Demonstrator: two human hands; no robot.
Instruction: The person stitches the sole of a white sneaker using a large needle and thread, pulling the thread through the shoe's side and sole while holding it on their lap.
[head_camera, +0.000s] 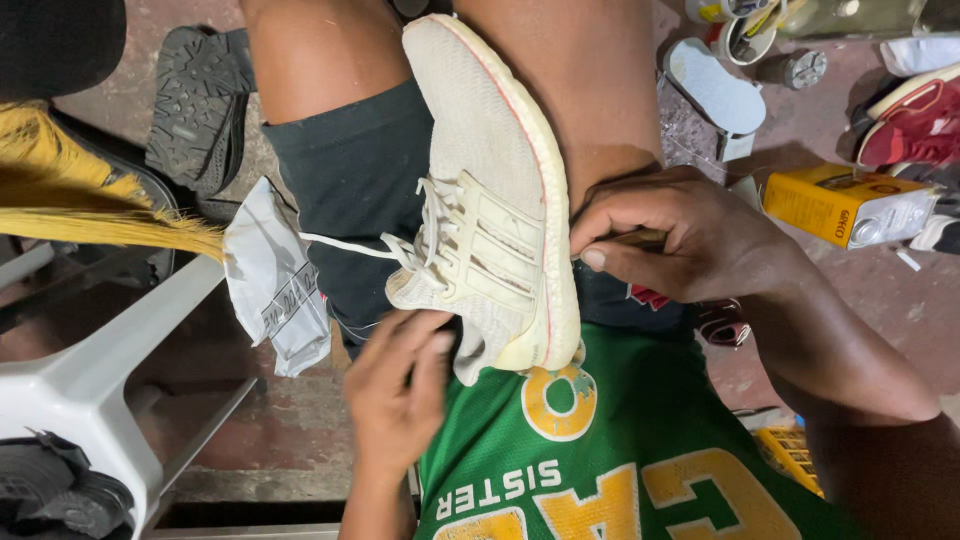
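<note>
The left hand (395, 385) grips the heel of the shoe (490, 190) on the lap, while the right hand (690, 240), beside its sole, pinches a tool (640, 238).

I see little room: my 2 hands, left hand (395, 395) and right hand (690, 240), crowd the white sneaker (485, 190). A yellow carton (845, 205) blocks the right; a white stool (100, 380) and crumpled paper (275, 280) block the left.

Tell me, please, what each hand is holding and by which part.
The left hand grips the white sneaker at its heel end. The right hand pinches a thin brown tool in its fingers at the sole edge.
</note>
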